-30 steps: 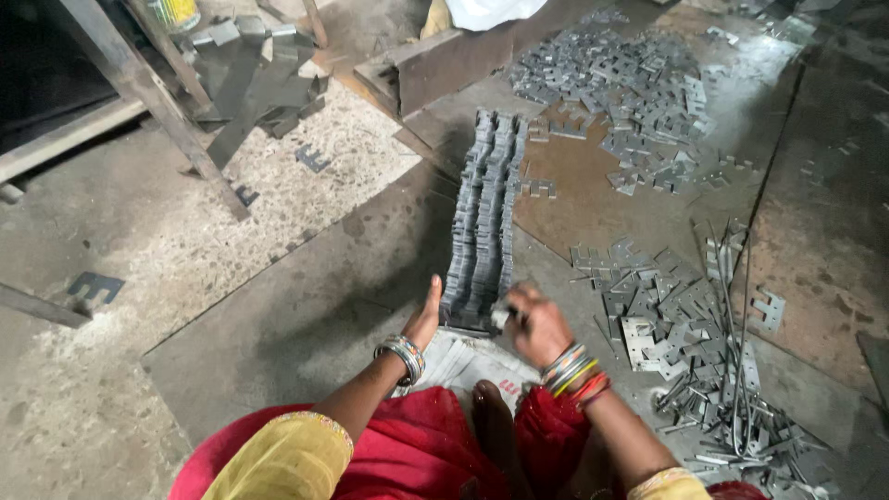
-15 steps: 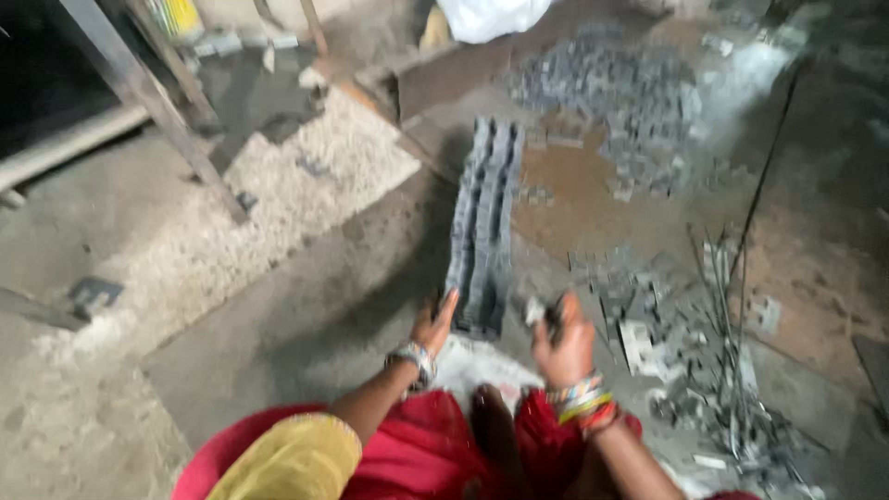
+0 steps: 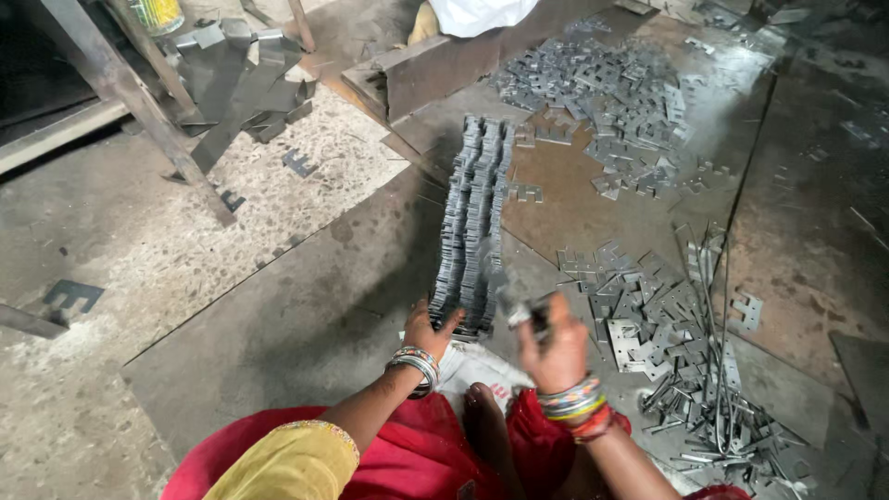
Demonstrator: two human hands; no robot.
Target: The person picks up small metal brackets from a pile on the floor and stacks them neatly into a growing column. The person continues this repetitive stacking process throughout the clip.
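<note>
A: Since 0.5 s back, the right hand [image 3: 553, 344] has lifted off the floor sheet; it's now raised beside the stack's near end.

B: Closed on anything?

A: Fingers curled around a small dark piece; blurred, so which kind I cannot tell.

B: And the left hand [image 3: 428, 331]?

A: Spread open, touching the long stack of stamped plates [image 3: 474, 222]; its long axis runs away from the person, just ahead of both hands; the left is nearer. Only 1 view.

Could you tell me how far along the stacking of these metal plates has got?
Done: a long row of plates stands stacked on edge. In hand: the left hand steadies its near end; the right hand holds a blurred piece. Left: loose plates and a far pile.
</note>
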